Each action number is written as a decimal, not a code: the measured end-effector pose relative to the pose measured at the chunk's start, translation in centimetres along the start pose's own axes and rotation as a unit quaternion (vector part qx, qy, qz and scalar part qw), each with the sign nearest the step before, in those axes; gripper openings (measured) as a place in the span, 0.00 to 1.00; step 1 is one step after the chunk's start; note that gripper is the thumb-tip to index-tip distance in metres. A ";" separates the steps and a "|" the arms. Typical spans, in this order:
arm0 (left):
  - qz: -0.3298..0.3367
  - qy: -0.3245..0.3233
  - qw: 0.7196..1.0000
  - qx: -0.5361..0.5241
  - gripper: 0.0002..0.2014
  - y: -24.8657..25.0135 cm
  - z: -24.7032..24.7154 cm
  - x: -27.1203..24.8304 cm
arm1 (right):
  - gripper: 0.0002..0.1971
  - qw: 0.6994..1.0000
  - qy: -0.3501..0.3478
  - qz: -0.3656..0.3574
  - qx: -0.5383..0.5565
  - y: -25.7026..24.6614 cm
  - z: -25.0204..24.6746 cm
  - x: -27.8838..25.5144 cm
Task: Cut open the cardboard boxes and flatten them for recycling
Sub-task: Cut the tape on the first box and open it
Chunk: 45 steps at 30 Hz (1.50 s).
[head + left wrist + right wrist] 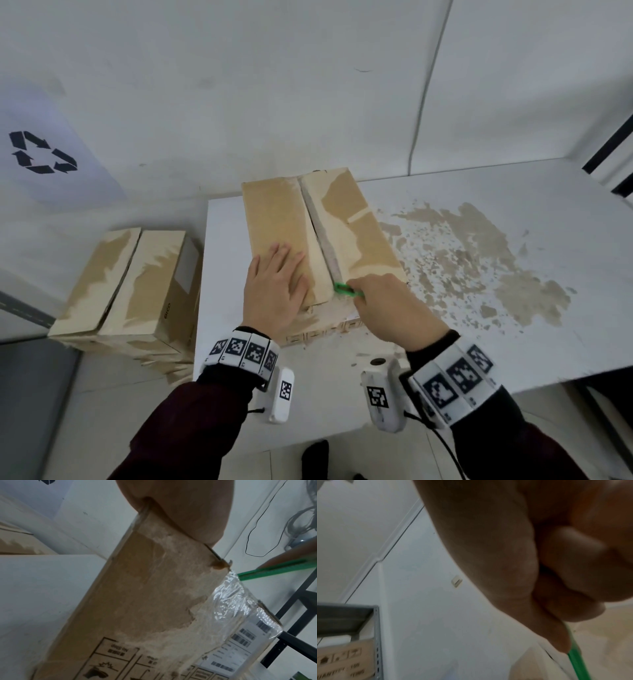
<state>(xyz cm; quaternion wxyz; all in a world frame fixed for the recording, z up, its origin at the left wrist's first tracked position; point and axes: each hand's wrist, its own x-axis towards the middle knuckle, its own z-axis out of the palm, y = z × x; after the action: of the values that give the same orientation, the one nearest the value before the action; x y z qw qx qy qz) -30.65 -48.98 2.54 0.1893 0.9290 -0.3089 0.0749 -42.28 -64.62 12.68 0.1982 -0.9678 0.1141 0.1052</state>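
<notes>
At far left of the head view, a recycling symbol (42, 152) is printed on the pale wall, and below it, lower left, two closed cardboard boxes (130, 284) sit side by side off the table edge, not yet cut. Centre frame: the box being worked (318, 236) lies on the white table (513, 222), its two top flaps meeting at a taped centre seam (323, 236) that runs away from the person. Left hand (274, 291) lies flat on the left flap, fingers straight and spread, pressing down; the left wrist view shows the palm at the box's near edge. Just right of it, the right hand (387, 308) has fingers curled round a green cutter (347, 290), whose tip sits at the near end of the seam. Judgement: the seam cut looks to be at or near its start. Cardboard should be light and fairly stiff, yet the flap will bow under load, so bracing beside the seam, clear of the blade line, suits. Clear tape (236, 601) wraps the end face and looks slick and crinkled. At right, the tabletop's coating (479, 260) is worn away in brown patches.
</notes>
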 end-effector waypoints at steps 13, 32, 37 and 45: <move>-0.009 0.035 0.999 -0.026 0.25 0.0 0.3 0.3 | 0.18 1.000 -0.010 0.018 -0.007 -1.3 -1.8 10.1; 0.062 -0.026 0.996 0.060 0.23 0.6 -0.2 0.6 | 0.15 0.998 0.059 0.014 -0.006 0.3 2.7 -2.6; 0.266 -0.056 0.962 -0.022 0.20 0.0 -0.4 1.8 | 0.14 0.995 0.066 0.042 0.063 0.6 2.8 -2.9; 0.290 -0.103 0.950 -0.058 0.15 0.0 -1.3 3.4 | 0.16 0.986 0.087 0.043 0.134 1.5 4.2 -4.5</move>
<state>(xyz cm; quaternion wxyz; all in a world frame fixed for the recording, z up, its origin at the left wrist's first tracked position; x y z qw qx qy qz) -27.97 -50.32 4.57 0.1803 0.7893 -0.5869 0.0119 -47.58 -63.45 9.50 0.3105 -0.9323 0.1850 0.0129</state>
